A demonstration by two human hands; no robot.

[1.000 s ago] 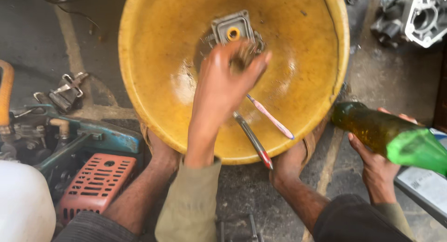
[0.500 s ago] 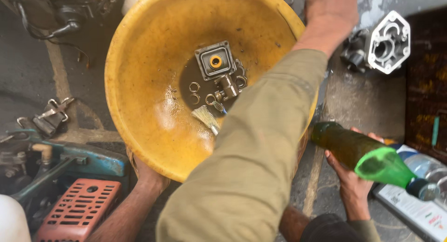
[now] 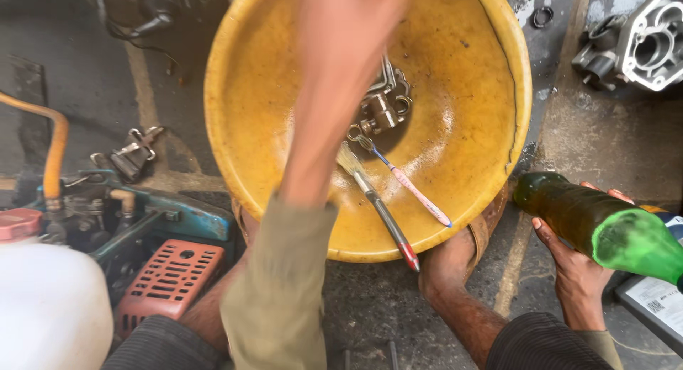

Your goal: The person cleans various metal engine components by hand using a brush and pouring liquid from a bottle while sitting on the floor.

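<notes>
A wide yellow basin (image 3: 235, 164) sits on the ground between my feet. At its bottom lie small metal parts (image 3: 384, 107), a paintbrush (image 3: 377, 206) and a toothbrush (image 3: 416, 192). My left arm in an olive sleeve stretches straight over the basin. My left hand (image 3: 352, 11) is blurred and cut off by the top edge, so its grip is unclear. My right hand (image 3: 569, 270) grips a green bottle (image 3: 605, 228) of dark liquid, held tilted just outside the basin's right rim.
A white plastic jug (image 3: 50, 306) with a red cap stands at the lower left. Beside it is a teal machine with a red grille (image 3: 167, 284) and an orange hose (image 3: 57, 149). A grey metal housing (image 3: 647, 43) lies at the top right.
My left hand left the metal part in the basin, swung out past the far right rim, and now reaches over the basin's middle. The bottle stays in my right hand.
</notes>
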